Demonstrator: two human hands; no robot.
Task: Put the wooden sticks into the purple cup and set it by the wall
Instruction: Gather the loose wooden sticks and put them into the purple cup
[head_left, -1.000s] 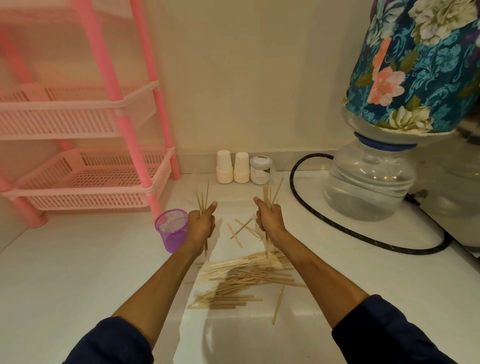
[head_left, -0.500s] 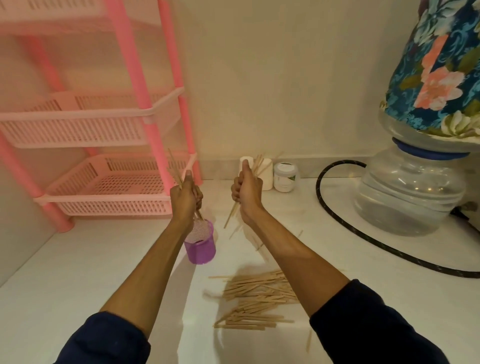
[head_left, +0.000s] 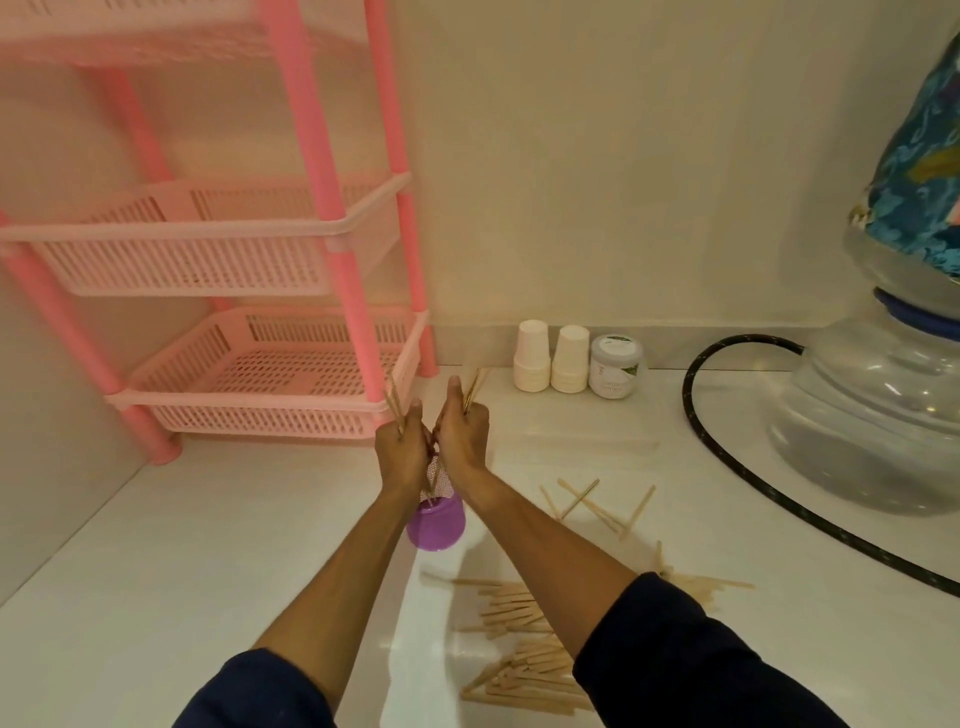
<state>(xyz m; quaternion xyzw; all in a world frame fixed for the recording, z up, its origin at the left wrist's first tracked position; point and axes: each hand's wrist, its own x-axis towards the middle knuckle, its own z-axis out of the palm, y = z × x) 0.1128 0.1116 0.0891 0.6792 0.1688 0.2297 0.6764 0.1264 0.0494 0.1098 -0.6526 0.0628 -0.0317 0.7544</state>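
Both fists, left hand (head_left: 402, 451) & right hand (head_left: 464, 435), clutch wooden sticks (head_left: 474, 389) above purple cup (head_left: 436, 526).

Pale matt wooden sticks (head_left: 524, 670) lie on a glossy white counter (head_left: 156, 545); below the fingers (head_left: 415, 415) stands a smooth purple plastic cup (head_left: 436, 530) with mesh walls.

You have two hands (head_left: 402, 457) in frame, one purple cup (head_left: 436, 527), two white cup stacks (head_left: 532, 356), one lidded jar (head_left: 615, 366), one pink rack (head_left: 270, 358), one black hose (head_left: 727, 457). Loose wooden sticks (head_left: 519, 670): too many to count.
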